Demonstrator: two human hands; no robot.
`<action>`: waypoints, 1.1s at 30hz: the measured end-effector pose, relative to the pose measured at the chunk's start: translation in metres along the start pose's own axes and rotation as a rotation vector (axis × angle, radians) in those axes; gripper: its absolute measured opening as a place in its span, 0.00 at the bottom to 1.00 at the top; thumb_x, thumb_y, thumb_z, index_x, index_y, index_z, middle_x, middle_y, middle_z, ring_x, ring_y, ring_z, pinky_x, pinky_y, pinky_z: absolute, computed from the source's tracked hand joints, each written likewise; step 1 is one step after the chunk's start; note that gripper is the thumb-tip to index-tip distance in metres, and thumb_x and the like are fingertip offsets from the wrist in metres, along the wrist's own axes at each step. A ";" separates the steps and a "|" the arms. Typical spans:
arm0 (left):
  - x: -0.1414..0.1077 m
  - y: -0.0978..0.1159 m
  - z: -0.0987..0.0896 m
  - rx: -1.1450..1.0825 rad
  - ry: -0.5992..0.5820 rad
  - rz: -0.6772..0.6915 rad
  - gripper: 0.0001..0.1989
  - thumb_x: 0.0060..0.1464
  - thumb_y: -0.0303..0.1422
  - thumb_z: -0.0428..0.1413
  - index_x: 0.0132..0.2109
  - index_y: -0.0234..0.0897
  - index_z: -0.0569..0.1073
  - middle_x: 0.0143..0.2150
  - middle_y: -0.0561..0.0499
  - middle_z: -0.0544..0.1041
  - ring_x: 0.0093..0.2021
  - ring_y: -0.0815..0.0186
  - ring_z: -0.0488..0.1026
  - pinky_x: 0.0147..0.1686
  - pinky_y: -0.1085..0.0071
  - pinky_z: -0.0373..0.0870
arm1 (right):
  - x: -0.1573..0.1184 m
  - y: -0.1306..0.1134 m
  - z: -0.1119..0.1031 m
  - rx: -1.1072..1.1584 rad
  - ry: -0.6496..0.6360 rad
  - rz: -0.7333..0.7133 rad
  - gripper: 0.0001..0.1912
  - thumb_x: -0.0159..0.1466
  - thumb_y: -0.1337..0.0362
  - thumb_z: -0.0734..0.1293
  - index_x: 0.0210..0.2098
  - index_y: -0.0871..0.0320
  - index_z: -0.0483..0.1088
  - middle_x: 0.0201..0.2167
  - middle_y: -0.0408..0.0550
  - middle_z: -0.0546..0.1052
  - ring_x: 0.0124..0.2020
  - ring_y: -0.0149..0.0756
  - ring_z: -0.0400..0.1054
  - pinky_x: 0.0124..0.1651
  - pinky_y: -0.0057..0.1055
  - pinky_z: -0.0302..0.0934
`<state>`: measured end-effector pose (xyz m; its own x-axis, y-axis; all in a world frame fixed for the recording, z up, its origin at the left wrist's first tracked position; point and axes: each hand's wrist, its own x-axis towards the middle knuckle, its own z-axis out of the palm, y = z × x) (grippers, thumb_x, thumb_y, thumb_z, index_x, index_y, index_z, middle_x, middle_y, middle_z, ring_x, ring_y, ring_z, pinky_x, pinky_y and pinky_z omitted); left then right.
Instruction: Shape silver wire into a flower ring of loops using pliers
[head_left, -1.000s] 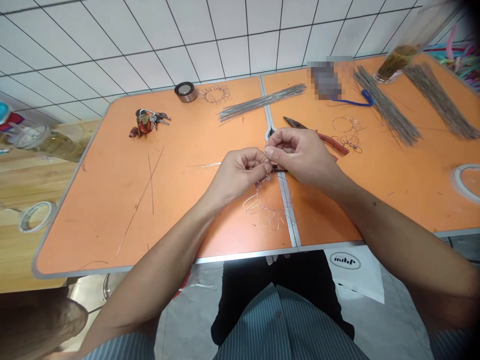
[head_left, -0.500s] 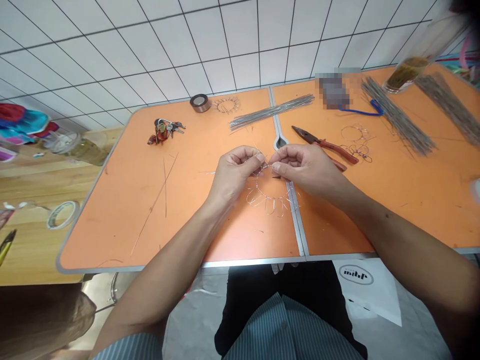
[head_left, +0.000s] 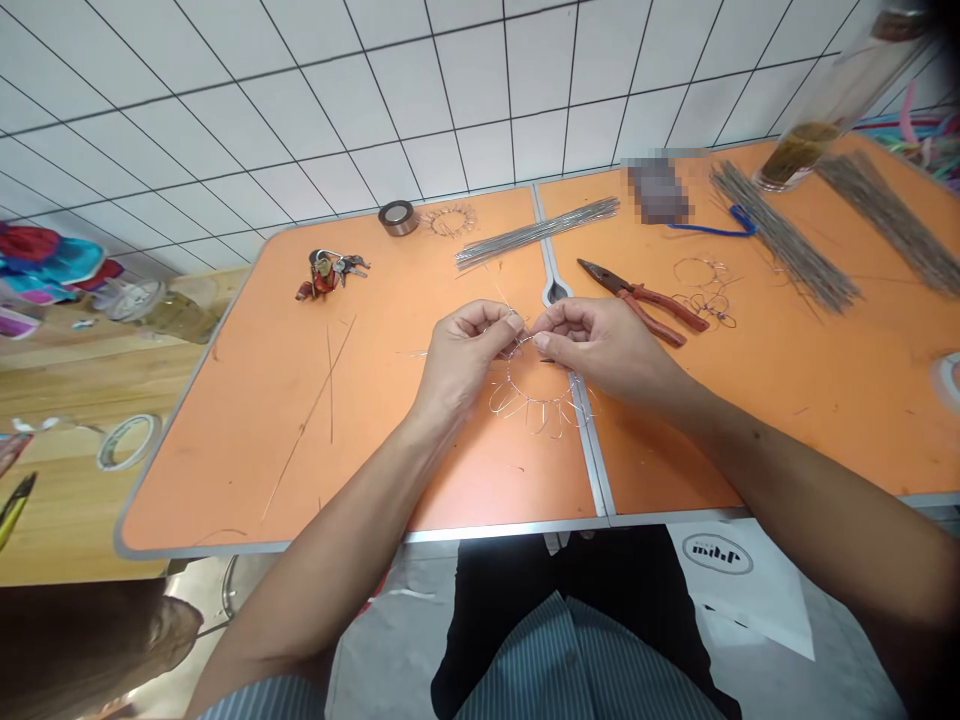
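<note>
A thin wire ring with several looped petals along its lower edge hangs between my two hands above the orange table. My left hand pinches the ring's upper left part between thumb and forefinger, and loose wire ends stick out beside it. On the upper right, my right hand closes thumb and fingers on the same ring, close to the left fingertips. Just right of that hand lie pliers with red handles. The wire right between the fingertips is too fine to make out.
Bundles of straight wire lie at the back, more at the right. Finished wire loops, a tape roll, keys and a glass jar with brown liquid are around. Cut wires lie at left.
The view has shifted slightly. Both hands keep their pinch on the wire ring, with only small finger movement.
</note>
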<state>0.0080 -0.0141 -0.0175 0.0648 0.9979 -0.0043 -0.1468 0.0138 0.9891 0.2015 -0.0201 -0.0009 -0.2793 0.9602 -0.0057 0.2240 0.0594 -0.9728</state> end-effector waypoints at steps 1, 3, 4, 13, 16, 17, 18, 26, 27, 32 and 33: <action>0.000 0.000 0.001 0.003 0.005 0.006 0.10 0.51 0.36 0.72 0.32 0.39 0.80 0.30 0.54 0.79 0.28 0.71 0.72 0.33 0.72 0.72 | 0.000 0.001 0.001 0.001 0.001 -0.002 0.05 0.63 0.63 0.76 0.36 0.57 0.79 0.27 0.43 0.75 0.29 0.32 0.66 0.30 0.32 0.58; 0.000 -0.001 0.002 0.002 0.010 0.016 0.10 0.51 0.36 0.72 0.32 0.39 0.80 0.30 0.54 0.79 0.28 0.72 0.71 0.33 0.73 0.71 | 0.000 0.002 0.002 -0.003 0.001 0.000 0.06 0.63 0.62 0.76 0.35 0.57 0.78 0.27 0.42 0.75 0.28 0.32 0.65 0.30 0.32 0.57; 0.000 -0.001 0.003 0.002 0.011 0.019 0.10 0.51 0.36 0.72 0.31 0.39 0.80 0.29 0.54 0.78 0.28 0.72 0.70 0.33 0.73 0.71 | 0.000 0.002 0.003 -0.010 0.002 0.002 0.06 0.63 0.61 0.76 0.35 0.57 0.78 0.27 0.42 0.75 0.28 0.32 0.65 0.30 0.32 0.56; -0.001 -0.002 0.004 0.045 0.008 0.048 0.07 0.55 0.34 0.69 0.33 0.39 0.79 0.30 0.54 0.79 0.28 0.72 0.72 0.33 0.73 0.72 | 0.000 0.001 0.006 -0.101 0.043 -0.013 0.08 0.64 0.60 0.73 0.32 0.57 0.78 0.26 0.43 0.74 0.27 0.31 0.61 0.28 0.33 0.51; -0.002 -0.002 0.002 0.065 -0.005 0.096 0.07 0.58 0.34 0.69 0.35 0.38 0.80 0.32 0.53 0.82 0.28 0.71 0.74 0.34 0.73 0.73 | 0.000 0.003 0.006 -0.120 0.042 0.010 0.06 0.63 0.61 0.73 0.31 0.57 0.78 0.26 0.42 0.73 0.27 0.31 0.61 0.28 0.33 0.50; -0.002 -0.002 0.001 0.074 -0.006 0.103 0.07 0.58 0.35 0.69 0.35 0.38 0.80 0.32 0.52 0.82 0.28 0.71 0.74 0.34 0.72 0.74 | 0.000 0.003 0.006 -0.123 0.041 0.014 0.06 0.63 0.61 0.73 0.31 0.57 0.78 0.26 0.42 0.73 0.27 0.31 0.61 0.28 0.33 0.50; -0.003 -0.002 0.001 0.084 -0.004 0.108 0.08 0.59 0.36 0.69 0.35 0.38 0.80 0.32 0.52 0.82 0.29 0.71 0.75 0.34 0.72 0.74 | 0.000 0.004 0.005 -0.122 0.043 0.012 0.06 0.63 0.61 0.73 0.31 0.57 0.77 0.26 0.42 0.73 0.27 0.31 0.61 0.28 0.33 0.50; -0.002 -0.001 -0.004 0.111 -0.004 0.112 0.13 0.60 0.42 0.71 0.36 0.39 0.80 0.33 0.51 0.82 0.30 0.70 0.75 0.35 0.72 0.75 | 0.003 0.010 0.005 -0.104 0.024 0.008 0.07 0.65 0.59 0.75 0.35 0.57 0.79 0.29 0.46 0.78 0.29 0.34 0.68 0.31 0.33 0.58; -0.002 -0.001 -0.004 0.104 -0.004 0.103 0.13 0.59 0.42 0.71 0.36 0.39 0.80 0.33 0.51 0.82 0.29 0.70 0.75 0.35 0.72 0.75 | 0.003 0.010 0.006 -0.101 0.020 0.008 0.08 0.65 0.59 0.75 0.36 0.57 0.80 0.29 0.46 0.79 0.29 0.34 0.68 0.31 0.33 0.58; 0.001 0.002 -0.008 0.075 0.028 0.088 0.10 0.56 0.37 0.71 0.33 0.38 0.81 0.31 0.50 0.83 0.28 0.70 0.75 0.33 0.72 0.75 | 0.003 0.005 -0.016 -0.236 0.000 -0.023 0.13 0.68 0.54 0.75 0.47 0.56 0.82 0.37 0.51 0.83 0.38 0.42 0.76 0.38 0.37 0.67; 0.003 0.002 -0.010 0.075 0.044 0.084 0.09 0.56 0.36 0.71 0.33 0.38 0.81 0.31 0.50 0.83 0.27 0.70 0.75 0.33 0.72 0.75 | 0.003 0.003 -0.027 -0.338 0.040 -0.046 0.16 0.69 0.53 0.75 0.51 0.55 0.82 0.40 0.52 0.84 0.41 0.45 0.77 0.41 0.39 0.69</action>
<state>-0.0021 -0.0108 -0.0168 0.0115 0.9972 0.0737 -0.0757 -0.0726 0.9945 0.2260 -0.0095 0.0026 -0.2612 0.9639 0.0517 0.5103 0.1833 -0.8402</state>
